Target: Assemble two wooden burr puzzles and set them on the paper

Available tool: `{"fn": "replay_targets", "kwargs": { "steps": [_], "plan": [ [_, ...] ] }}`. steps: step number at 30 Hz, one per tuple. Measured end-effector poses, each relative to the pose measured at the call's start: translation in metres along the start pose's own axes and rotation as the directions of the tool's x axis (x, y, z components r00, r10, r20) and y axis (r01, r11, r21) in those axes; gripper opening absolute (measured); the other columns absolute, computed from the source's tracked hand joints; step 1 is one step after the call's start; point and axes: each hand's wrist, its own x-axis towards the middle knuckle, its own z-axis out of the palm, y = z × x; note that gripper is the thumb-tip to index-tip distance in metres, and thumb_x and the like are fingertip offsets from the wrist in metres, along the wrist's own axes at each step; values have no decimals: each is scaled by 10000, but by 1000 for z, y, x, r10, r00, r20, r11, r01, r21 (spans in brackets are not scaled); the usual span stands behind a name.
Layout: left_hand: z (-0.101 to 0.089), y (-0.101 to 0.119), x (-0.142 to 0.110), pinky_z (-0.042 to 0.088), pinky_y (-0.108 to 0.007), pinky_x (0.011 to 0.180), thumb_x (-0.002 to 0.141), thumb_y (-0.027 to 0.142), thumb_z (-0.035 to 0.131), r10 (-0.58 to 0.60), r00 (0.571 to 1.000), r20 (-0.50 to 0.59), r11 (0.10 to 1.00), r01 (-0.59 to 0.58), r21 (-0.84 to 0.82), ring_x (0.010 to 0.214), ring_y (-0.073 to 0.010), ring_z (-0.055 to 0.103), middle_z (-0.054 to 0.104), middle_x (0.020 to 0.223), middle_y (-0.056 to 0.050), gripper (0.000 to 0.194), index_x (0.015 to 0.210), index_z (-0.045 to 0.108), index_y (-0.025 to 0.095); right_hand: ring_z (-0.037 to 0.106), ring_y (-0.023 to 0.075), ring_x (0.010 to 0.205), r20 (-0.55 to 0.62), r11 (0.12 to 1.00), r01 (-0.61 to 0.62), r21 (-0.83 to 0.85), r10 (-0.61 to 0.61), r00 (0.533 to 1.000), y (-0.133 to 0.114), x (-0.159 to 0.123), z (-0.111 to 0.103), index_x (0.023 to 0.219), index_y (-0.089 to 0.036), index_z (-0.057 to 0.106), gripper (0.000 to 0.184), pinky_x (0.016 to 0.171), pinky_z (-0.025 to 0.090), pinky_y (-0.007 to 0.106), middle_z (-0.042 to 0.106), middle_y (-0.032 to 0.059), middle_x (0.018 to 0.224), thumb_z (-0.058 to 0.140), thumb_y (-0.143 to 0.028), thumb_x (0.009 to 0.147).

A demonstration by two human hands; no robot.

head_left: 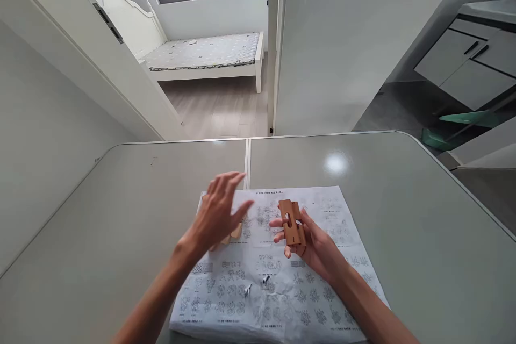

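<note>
My right hand (318, 244) holds a small assembly of brown wooden puzzle pieces (291, 223), notched blocks fitted side by side with a slot through the middle. Its fingers wrap behind the wood and their tips show on the left side. Fingers apart and holding nothing, my left hand (217, 209) hovers over the left part of a printed instruction sheet (278, 274). Beneath it lie several lighter loose wooden pieces (236, 231), partly hidden by the hand. Line drawings of puzzle shapes and small text cover the sheet.
Two small dark-and-silver scraps (248, 290) lie on the paper. The grey table (121, 236) has a pale rim and a seam down its middle. Beyond it stand a doorway, a white bed (205, 54) and a wall; cabinets (471, 59) are at the right.
</note>
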Motion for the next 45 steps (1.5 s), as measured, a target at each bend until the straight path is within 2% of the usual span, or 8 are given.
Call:
{"fn": "replay_targets", "kwargs": {
  "steps": [3, 8, 15, 22, 29, 34, 38, 45],
  "plan": [
    [-4, -32, -15, 536, -514, 994, 1055, 470, 452, -220, 969, -107, 961, 235, 147, 1162, -340, 632, 598, 1288, -164, 396, 1318, 552, 192, 753, 309, 1030, 13, 999, -5, 34, 4, 1000, -2, 1, 0, 1305, -178, 663, 593, 646, 635, 360, 716, 207, 1297, 358, -629, 1069],
    [-10, -52, -37, 523, -398, 662, 1025, 592, 392, -569, 822, 28, 804, 549, 228, 771, -288, 692, 679, 1028, -127, 463, 1115, 565, 172, 753, 312, 1036, 31, 1000, -3, 22, 3, 1000, -3, 0, 0, 1297, -184, 664, 575, 666, 635, 377, 714, 208, 1309, 370, -623, 1068],
    [-19, -44, -39, 471, -369, 671, 896, 771, 457, -707, 677, 203, 703, 646, 298, 855, -337, 730, 765, 922, -113, 566, 902, 616, 227, 743, 301, 1009, 20, 1000, -23, 12, 23, 1000, -3, -1, 1, 1379, -189, 597, 570, 647, 617, 358, 695, 206, 1339, 420, -621, 1052],
    [-25, -36, -28, 416, -345, 681, 888, 633, 521, -760, 581, 292, 650, 677, 345, 841, -305, 705, 765, 897, -96, 410, 836, 597, 233, 733, 257, 965, 38, 991, -47, 128, 42, 998, -4, -3, 1, 1407, -198, 611, 493, 633, 601, 312, 707, 174, 1327, 604, -505, 1021],
    [-20, -43, -32, 376, -330, 631, 1004, 505, 397, -688, 682, 248, 725, 632, 274, 784, -268, 674, 744, 912, -81, 347, 817, 516, 238, 724, 241, 973, 58, 992, -33, 123, 26, 998, -5, -3, 1, 1342, -184, 674, 379, 657, 588, 294, 711, 171, 1316, 615, -399, 1035],
    [-18, -22, -28, 470, -319, 658, 1029, 534, 424, -553, 818, 159, 798, 575, -179, 722, -225, 685, 719, 827, -55, 338, 941, 523, 224, 712, 215, 937, 84, 994, -25, 109, 16, 996, -5, -3, 1, 1288, -182, 698, 340, 652, 581, 275, 717, 157, 1275, 627, -402, 1039],
    [-6, 14, -22, 493, -275, 590, 1045, 530, 462, -421, 860, 289, 572, 499, -651, 582, -153, 628, 643, 697, 27, 312, 984, 467, 225, 693, 179, 839, 71, 998, -10, 67, 5, 997, -1, -2, 0, 1155, -163, 729, 321, 547, 525, 224, 736, 137, 1160, 696, -440, 997],
    [26, 58, -13, 410, -254, 551, 1040, 554, 504, -351, 866, 356, 174, 434, -884, 502, -98, 485, 562, 691, 60, 345, 1057, 471, 211, 651, 163, 636, -12, 998, 54, -22, -54, 998, 2, -4, -1, 1043, -160, 664, 386, 387, 296, 200, 751, 110, 903, 793, -497, 904]
  ]
}}
